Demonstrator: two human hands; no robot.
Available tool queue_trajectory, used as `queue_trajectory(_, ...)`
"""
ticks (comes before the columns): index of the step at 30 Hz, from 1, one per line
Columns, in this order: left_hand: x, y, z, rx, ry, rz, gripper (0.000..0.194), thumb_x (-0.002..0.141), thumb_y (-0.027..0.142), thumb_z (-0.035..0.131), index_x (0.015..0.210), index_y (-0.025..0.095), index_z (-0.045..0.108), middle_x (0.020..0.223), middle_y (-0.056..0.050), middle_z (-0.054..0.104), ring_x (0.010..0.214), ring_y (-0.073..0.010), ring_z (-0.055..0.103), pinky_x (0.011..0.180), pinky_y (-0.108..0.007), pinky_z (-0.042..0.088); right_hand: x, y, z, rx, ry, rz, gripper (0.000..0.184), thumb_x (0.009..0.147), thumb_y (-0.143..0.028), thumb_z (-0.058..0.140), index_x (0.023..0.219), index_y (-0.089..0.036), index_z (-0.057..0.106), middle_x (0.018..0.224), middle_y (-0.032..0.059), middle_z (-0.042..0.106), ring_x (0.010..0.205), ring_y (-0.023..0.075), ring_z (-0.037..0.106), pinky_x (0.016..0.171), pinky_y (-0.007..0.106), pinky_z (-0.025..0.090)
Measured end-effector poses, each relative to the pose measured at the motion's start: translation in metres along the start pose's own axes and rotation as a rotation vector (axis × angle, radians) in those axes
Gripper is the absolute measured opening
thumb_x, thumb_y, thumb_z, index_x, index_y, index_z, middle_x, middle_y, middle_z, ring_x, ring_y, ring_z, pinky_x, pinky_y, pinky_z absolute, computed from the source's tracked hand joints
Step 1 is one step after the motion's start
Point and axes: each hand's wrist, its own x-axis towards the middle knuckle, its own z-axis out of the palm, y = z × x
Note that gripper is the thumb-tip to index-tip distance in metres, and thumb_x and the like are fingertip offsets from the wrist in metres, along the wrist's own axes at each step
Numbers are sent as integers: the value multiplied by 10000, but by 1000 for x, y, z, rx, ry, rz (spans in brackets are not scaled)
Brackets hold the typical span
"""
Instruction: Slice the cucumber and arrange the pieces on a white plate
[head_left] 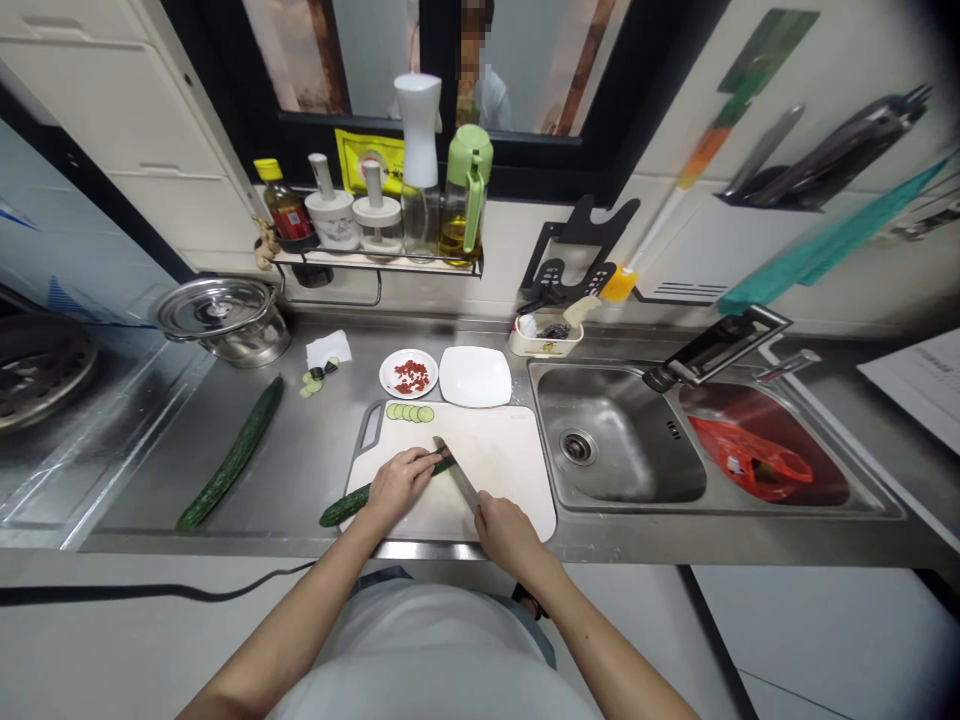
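Observation:
On a white cutting board (510, 450) lies a dark green cucumber (346, 506), slanting up to the right. My left hand (403, 484) presses down over it, fingers closed around its upper part. In my right hand (505, 532) is the handle of a kitchen knife (459, 474), its blade at the cucumber's right end. Several pale cucumber slices (409, 412) lie in an overlapping row at the board's upper left. Behind the board stand a small plate (388, 376) of red bits and a white square plate (475, 375). A second whole cucumber (234, 455) rests on the counter to the left.
At right is a double steel sink (622, 440) with a red plastic bag (750, 460) in one basin. A lidded steel pot (240, 325) stands at back left, near cucumber scraps (311, 383). A wall shelf (375, 260) holds bottles and jars. Knives hang in a wall holder (720, 240).

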Motion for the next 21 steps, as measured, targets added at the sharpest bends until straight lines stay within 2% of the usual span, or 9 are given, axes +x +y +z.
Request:
queue_trajectory(8, 2, 2, -4, -8, -17, 0, 314, 904, 236, 501, 1162, 305, 665, 1077, -27, 673, 972, -158, 621, 878, -283, 503, 0, -6, -7, -5, -2, 0, 295, 939, -142, 343, 1083, -109, 598, 966, 154, 678, 934, 220, 632, 731, 269, 385)
queue_trajectory(21, 3, 4, -7, -46, -28, -6, 304, 911, 255, 494, 1156, 309, 666, 1082, -22, 680, 977, -160, 627, 886, -283, 499, 16, -14, -6, -46, 7, -6, 320, 930, -126, 334, 1113, -87, 594, 994, 174, 679, 953, 235, 638, 744, 291, 420)
